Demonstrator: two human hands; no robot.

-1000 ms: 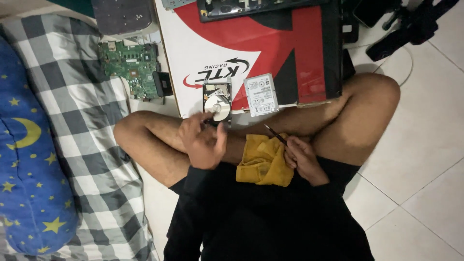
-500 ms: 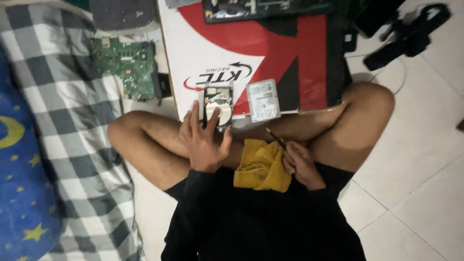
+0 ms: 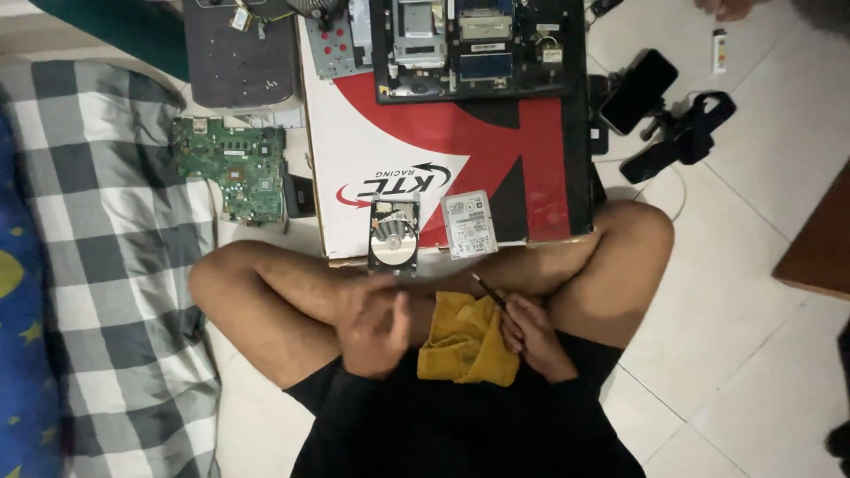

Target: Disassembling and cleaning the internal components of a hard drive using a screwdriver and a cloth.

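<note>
Two hard drives lie side by side on the near edge of a red and white board point(image 3: 522, 150): the open drive point(image 3: 393, 235), its cover off and one shiny platter showing inside its case, and just to its right the closed drive point(image 3: 468, 224) with a white label up. The two do not touch. The left hand point(image 3: 376, 329) rests blurred on the crossed legs just below the open drive, apart from it; its fingers look loosely curled and nothing shows in them, though the blur keeps this from being certain. The right hand point(image 3: 529, 332) is closed around one thin dark screwdriver point(image 3: 488, 289), tip pointing up and left toward the drives, and it lies against one yellow cloth point(image 3: 465, 341) bunched in the lap between the two hands. At the far end of the board sits one opened laptop base point(image 3: 478, 44), a shallow shell with bays and small boards exposed inside it. Left of the board, one green circuit board point(image 3: 230, 168) lies on the floor beside a checked blanket point(image 3: 97, 265), and one grey panel point(image 3: 239, 53) lies above it. To the right, on the tiles, are one black phone point(image 3: 639, 90) and a dark strap point(image 3: 686, 133).
</note>
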